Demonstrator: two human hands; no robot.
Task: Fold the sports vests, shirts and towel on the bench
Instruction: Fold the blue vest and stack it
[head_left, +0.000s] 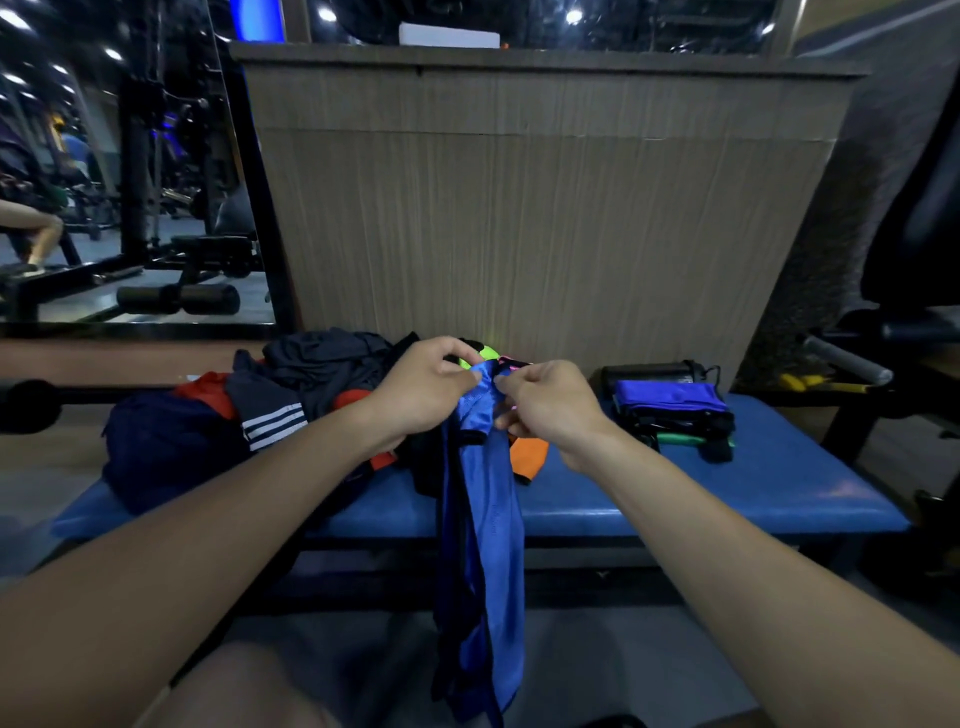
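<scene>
Both hands pinch the top edge of a blue vest (480, 519): left hand (423, 389) and right hand (548, 402) close together. It hangs limp past the desk (675, 499) edge. It looks light, thin and slippery; gripping the shoulder seams should spread it best.

Dim indoor light, wide-angle view with soft edges.

Small ceiling lamps (573, 15) glare as white spots at the far top, mirrored at far left. The wooden panel (545, 218) is evenly lit; the blue bench (727, 493) shows a faint sheen. Straight lines bow toward the edges. The near forearms and the right side are blurred, and the corners darken.
</scene>
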